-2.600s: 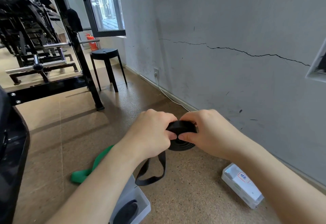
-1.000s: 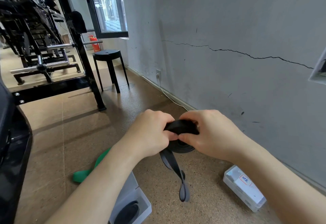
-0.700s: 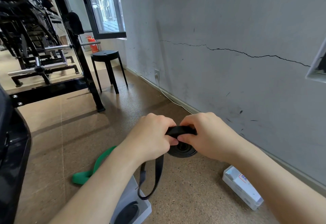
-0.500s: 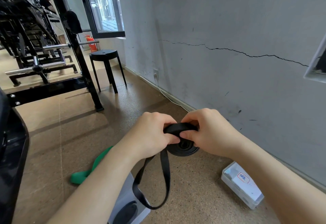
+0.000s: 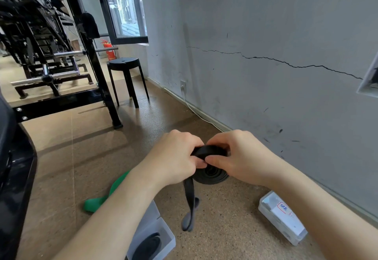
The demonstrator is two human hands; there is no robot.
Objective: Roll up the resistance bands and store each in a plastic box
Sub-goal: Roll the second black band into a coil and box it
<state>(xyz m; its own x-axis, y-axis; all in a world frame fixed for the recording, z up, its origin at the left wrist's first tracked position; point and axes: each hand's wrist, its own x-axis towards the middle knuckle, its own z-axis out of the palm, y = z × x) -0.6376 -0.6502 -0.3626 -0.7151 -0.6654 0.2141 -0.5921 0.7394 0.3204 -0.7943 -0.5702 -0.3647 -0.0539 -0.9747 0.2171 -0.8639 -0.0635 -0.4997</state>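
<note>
Left hand (image 5: 173, 157) and right hand (image 5: 241, 157) both grip the coiled black rubber resistance band (image 5: 210, 169); its loose tail hangs above the cork-speckled floor (image 5: 225, 218).

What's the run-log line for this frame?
step: black band part-rolled | left hand: grips it | right hand: grips it | tail: hangs loose | green band: floor, unrolled | open box: holds rolled band

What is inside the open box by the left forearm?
A rolled black band lies in the box. The left forearm covers the box's left part and the frame edge cuts off its bottom, so anything else there is hidden.
</note>
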